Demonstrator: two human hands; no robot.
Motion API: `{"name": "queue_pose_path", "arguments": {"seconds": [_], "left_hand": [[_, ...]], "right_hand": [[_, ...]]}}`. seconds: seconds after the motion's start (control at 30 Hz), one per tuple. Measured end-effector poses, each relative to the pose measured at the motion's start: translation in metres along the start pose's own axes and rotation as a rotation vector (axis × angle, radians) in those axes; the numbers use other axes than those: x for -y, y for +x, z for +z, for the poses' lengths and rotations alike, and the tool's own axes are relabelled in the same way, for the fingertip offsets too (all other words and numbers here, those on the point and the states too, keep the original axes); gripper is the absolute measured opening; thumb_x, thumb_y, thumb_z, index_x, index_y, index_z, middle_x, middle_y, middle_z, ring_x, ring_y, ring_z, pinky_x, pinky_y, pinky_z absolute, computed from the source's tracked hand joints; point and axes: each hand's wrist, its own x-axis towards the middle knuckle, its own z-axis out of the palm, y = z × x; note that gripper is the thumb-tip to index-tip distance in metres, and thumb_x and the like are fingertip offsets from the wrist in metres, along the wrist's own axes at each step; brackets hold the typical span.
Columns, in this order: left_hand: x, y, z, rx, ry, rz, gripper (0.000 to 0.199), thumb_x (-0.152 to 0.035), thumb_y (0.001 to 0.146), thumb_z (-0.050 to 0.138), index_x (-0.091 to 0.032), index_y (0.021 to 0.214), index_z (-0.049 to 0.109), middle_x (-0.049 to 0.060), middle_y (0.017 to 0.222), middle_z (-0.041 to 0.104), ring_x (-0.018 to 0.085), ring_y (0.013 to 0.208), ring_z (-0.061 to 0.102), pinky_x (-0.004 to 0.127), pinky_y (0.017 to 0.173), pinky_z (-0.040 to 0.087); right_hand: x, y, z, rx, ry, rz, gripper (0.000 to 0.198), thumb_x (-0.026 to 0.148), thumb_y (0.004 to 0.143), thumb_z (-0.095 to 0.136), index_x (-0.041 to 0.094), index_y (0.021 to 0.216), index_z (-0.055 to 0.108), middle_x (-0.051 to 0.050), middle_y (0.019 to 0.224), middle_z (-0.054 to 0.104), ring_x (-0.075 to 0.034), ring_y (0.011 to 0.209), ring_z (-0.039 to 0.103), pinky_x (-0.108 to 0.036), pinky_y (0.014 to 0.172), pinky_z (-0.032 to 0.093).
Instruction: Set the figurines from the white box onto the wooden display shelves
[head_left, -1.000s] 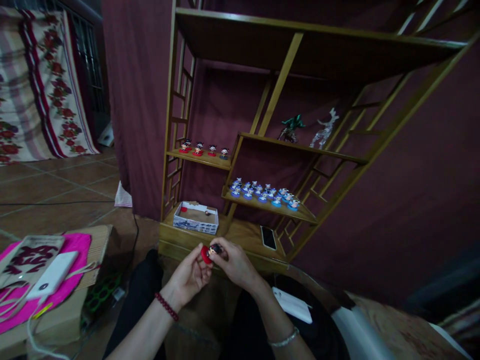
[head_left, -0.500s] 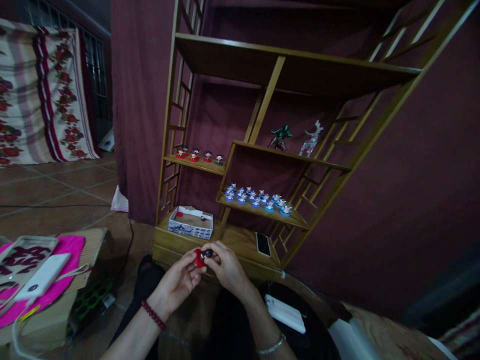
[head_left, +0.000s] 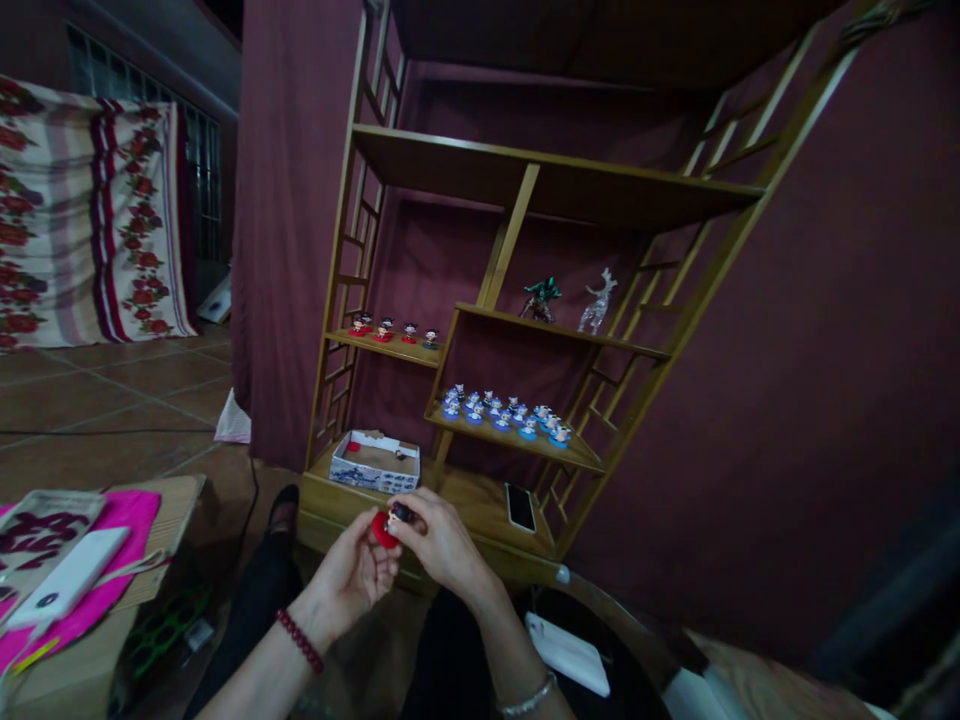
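In front of the shelf unit, my two hands meet at a small dark-haired figurine point(head_left: 400, 513) tilted over a round red base point(head_left: 384, 530). My left hand point(head_left: 351, 572) pinches the edge of the red base between thumb and fingers. The figurine's upper part sits in the fingertips of my right hand point(head_left: 439, 540). Figurine and base touch or nearly touch; whether they are joined I cannot tell. Just beyond my hands stands an open cardboard box point(head_left: 375, 465), with a red piece and a small dark-haired piece inside.
Several red-based figurines point(head_left: 382, 332) stand on the left shelf, and several blue-and-white figurines point(head_left: 502, 415) on the lower middle one. Above them are a green figure point(head_left: 541, 298) and a clear deer point(head_left: 598, 302). A phone point(head_left: 520, 507) lies on the bottom board; a white device point(head_left: 568, 654) is at right.
The view has tilted up slightly and shifted. My hands stay together, with the figurine still in my right fingers and the red base in my left.
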Motion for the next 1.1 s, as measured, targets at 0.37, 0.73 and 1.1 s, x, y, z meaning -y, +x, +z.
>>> {"name": "queue_pose_path", "arguments": {"seconds": [0.37,0.73,1.1], "left_hand": [[-0.005,0.021,0.006,0.037,-0.027,0.007,0.014,-0.024,0.080,0.047,-0.012,0.075,0.052,0.003,0.054,0.060,0.010,0.043,0.055,0.016,0.040,0.038],[0.012,0.033,0.010,0.031,0.016,-0.082,0.016,-0.027,0.080,0.045,-0.014,0.076,0.054,0.001,0.054,0.060,0.012,0.042,0.053,0.019,0.042,0.034],[0.000,0.041,-0.003,-0.021,-0.025,-0.063,0.022,-0.028,0.085,0.040,-0.013,0.072,0.051,0.000,0.049,0.056,0.012,0.042,0.054,0.018,0.042,0.035]], "right_hand": [[-0.006,0.008,-0.005,0.034,0.000,0.047,0.024,0.015,0.074,0.053,0.023,0.095,0.063,-0.002,0.089,0.057,-0.012,0.073,0.054,-0.021,0.064,0.044],[-0.018,-0.007,-0.011,0.012,-0.052,0.117,0.024,0.017,0.075,0.053,0.023,0.096,0.062,-0.002,0.087,0.057,-0.012,0.076,0.053,-0.022,0.067,0.042],[-0.025,0.009,0.003,0.044,-0.055,0.088,0.026,0.014,0.074,0.054,0.023,0.097,0.061,-0.001,0.087,0.056,-0.011,0.075,0.052,-0.022,0.069,0.041]]}}
